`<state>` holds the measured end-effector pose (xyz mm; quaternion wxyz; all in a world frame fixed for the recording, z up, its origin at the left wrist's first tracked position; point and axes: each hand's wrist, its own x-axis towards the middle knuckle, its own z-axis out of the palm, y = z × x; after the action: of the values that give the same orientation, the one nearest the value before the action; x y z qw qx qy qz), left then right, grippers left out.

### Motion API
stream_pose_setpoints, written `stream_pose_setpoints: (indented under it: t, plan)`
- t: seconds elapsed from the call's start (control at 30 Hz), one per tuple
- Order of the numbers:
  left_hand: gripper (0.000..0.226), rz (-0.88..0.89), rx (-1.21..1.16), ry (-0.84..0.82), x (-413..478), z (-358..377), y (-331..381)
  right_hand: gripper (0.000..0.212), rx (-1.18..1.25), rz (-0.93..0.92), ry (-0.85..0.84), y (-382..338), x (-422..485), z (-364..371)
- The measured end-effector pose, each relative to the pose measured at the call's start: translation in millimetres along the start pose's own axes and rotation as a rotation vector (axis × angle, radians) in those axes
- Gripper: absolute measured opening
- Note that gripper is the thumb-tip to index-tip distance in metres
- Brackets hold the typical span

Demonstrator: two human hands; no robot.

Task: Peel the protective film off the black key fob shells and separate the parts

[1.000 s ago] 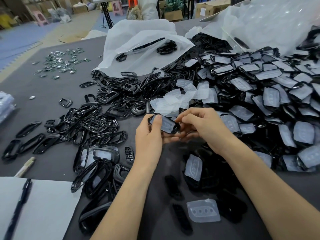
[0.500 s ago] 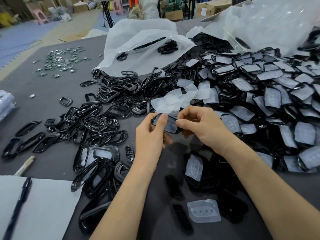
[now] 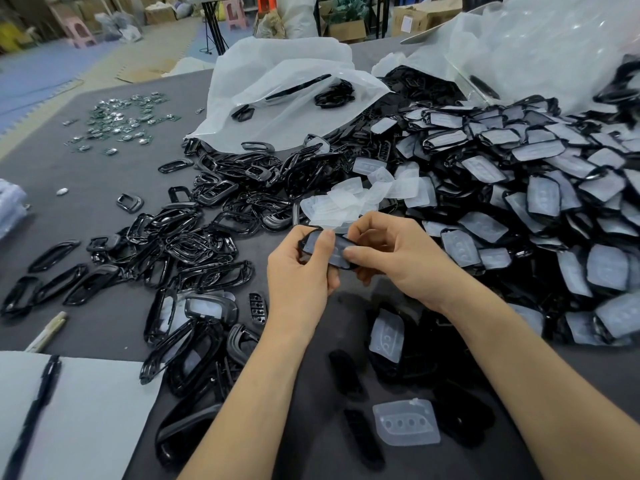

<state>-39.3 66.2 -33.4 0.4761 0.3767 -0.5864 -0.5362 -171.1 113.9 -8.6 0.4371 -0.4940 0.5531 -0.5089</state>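
Note:
A black key fob shell (image 3: 334, 252) with pale film on its face is held above the grey table between both hands. My left hand (image 3: 299, 271) grips its left end, thumb pressed on the film. My right hand (image 3: 391, 254) pinches its right end between thumb and fingers. A large heap of film-covered shells (image 3: 540, 209) lies to the right. Peeled film pieces (image 3: 363, 195) sit in a small pile just beyond my hands. Bare black frames (image 3: 194, 244) are spread to the left.
A loose film piece (image 3: 407, 422) and small black inserts (image 3: 362, 436) lie near my forearms. A white sheet (image 3: 86, 410) with a black pen (image 3: 33, 410) is at the near left. White plastic bags (image 3: 277, 84) stand at the back, and small metal parts (image 3: 121, 123) at far left.
Both hands have shifted slightly on the shell, and my left thumb now presses further onto the film. The shell stays held between them.

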Motion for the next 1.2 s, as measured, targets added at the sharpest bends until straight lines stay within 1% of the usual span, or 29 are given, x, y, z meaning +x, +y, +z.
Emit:
stream_pose_setpoints:
  t: [0.2,0.37,0.47,0.6,0.73,0.77,0.87,0.9,0.97,1.0,1.1,1.2]
  plan:
    - [0.025,0.031,0.015,0.003,-1,0,0,0.009,0.050,0.034,-0.047,-1,0,-4]
    - [0.025,0.039,-0.012,0.036,-1,-1,0,0.018,0.096,0.037,-0.059,-2,-2,-6]
    - [0.022,0.038,-0.058,0.062,-2,0,0,0.020,0.066,-0.026,0.053,0,-1,-5]
    - [0.020,-0.003,-0.131,0.091,-4,3,2,0.018,-0.198,-0.178,0.211,2,-1,2]
    - [0.015,0.021,-0.068,0.099,-6,6,2,0.013,-0.331,-0.253,0.289,5,-1,6]
    - [0.014,0.038,-0.023,0.101,-7,7,1,0.013,-0.347,-0.262,0.306,5,-1,6]
    - [0.016,0.106,0.212,0.114,-8,7,-2,0.016,-0.385,-0.262,0.369,5,0,6]
    - [0.016,0.116,0.240,0.103,-9,7,-1,0.018,-0.389,-0.259,0.377,5,1,5]
    - [0.016,0.111,0.209,0.066,-10,8,1,0.018,-0.398,-0.255,0.370,5,2,3]
    - [0.020,0.106,0.201,0.057,-10,9,1,0.018,-0.409,-0.255,0.363,5,2,2]
    - [0.030,0.162,0.311,0.034,-9,8,3,0.016,-0.463,-0.276,0.346,6,3,-1]
    - [0.031,0.207,0.349,0.019,-11,8,5,0.010,-0.534,-0.344,0.313,7,3,-2]
